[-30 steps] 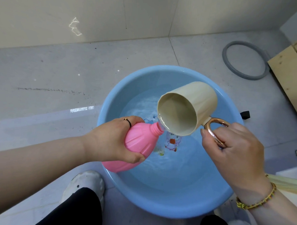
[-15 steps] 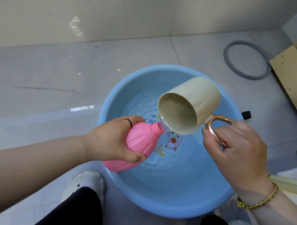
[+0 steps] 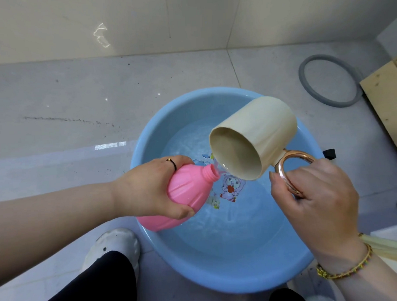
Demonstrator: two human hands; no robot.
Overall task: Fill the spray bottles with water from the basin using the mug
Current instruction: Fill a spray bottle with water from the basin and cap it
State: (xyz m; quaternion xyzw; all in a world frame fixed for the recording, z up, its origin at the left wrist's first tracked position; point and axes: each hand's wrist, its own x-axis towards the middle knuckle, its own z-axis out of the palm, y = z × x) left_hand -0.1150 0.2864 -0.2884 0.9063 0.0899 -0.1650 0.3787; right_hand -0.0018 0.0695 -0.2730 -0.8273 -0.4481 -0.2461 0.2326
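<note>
two grips — left hand (image 3: 149, 188) round the light, perhaps slick bottle (image 3: 192, 191), right hand (image 3: 318, 202) curled on the mug (image 3: 255, 130) handle (image 3: 283, 170) at 4 o'clock.

Pink, ribbed spray bottle (image 3: 190, 191); cream mug (image 3: 259, 125) with a shiny copper-coloured handle (image 3: 288, 169); pale blue basin (image 3: 220, 280) whose bottom carries a pastel cartoon figure (image 3: 230, 187) in lilac, white and red. A black ring (image 3: 172, 163) bands the left hand (image 3: 149, 188). The bracelet (image 3: 345, 272) is gold with multicoloured beads. The floor (image 3: 56, 99) is pale grey, with 1 darker grey hoop (image 3: 302, 77).
</note>
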